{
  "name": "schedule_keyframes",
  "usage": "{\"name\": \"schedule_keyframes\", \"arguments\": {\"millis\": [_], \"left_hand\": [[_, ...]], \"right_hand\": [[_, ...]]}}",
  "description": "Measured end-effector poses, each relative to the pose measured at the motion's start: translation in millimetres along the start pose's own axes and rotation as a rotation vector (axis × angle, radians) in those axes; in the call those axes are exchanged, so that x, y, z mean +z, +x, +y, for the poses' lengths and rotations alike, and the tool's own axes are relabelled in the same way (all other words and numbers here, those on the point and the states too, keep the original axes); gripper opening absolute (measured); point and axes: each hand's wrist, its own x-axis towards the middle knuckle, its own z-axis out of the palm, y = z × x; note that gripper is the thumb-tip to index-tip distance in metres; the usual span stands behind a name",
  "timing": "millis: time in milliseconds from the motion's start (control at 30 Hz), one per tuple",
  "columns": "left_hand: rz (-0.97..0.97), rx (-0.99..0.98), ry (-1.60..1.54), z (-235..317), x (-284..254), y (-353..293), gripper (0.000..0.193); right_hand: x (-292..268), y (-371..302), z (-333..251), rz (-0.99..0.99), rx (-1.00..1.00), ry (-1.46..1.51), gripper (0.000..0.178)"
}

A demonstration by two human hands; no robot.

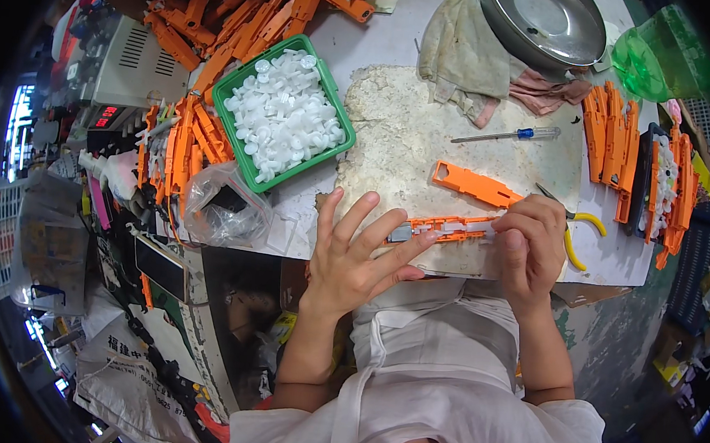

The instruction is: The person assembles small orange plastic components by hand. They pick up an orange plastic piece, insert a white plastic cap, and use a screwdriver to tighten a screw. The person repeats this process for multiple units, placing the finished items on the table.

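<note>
An orange plastic half shell (pixel 453 227) with white and grey parts inside lies near the table's front edge, between my hands. My left hand (pixel 352 258) is open, its fingers spread. Its index fingertip reaches over the shell's left part, next to a grey block. At the shell's right end my right hand (pixel 530 246) has its fingers curled together; what they pinch, if anything, is hidden. Just behind lies another orange shell piece (pixel 474 185), its right end close to my right knuckles. Pliers with yellow handles (pixel 574 245) lie right beside that hand, partly covered by it.
A green basket (pixel 347 130) of small white plastic pieces stands at left, before heaped orange shells (pixel 238 16). Behind the work lie a screwdriver (pixel 534 134), a cloth (pixel 462 48) and a metal bowl (pixel 501 22). More orange shells (pixel 612 141) stand at right. A clear plastic bag (pixel 228 213) sits near the left edge.
</note>
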Motion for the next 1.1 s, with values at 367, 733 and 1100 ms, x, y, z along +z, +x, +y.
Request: {"name": "schedule_keyframes", "arguments": {"millis": [367,733,1100], "left_hand": [[0.01,0.001,-0.021,-1,0,-2,0.047],[-0.043,0.022,0.058,1,0,-1,0.048],[-0.019,0.031,0.023,0,1,-2,0.046]], "right_hand": [[6,3,-7,-0.172,-0.118,-0.132,0.023],[9,3,-9,-0.231,-0.115,-0.186,0.031],[14,3,-12,-0.316,-0.133,-0.293,0.031]]}}
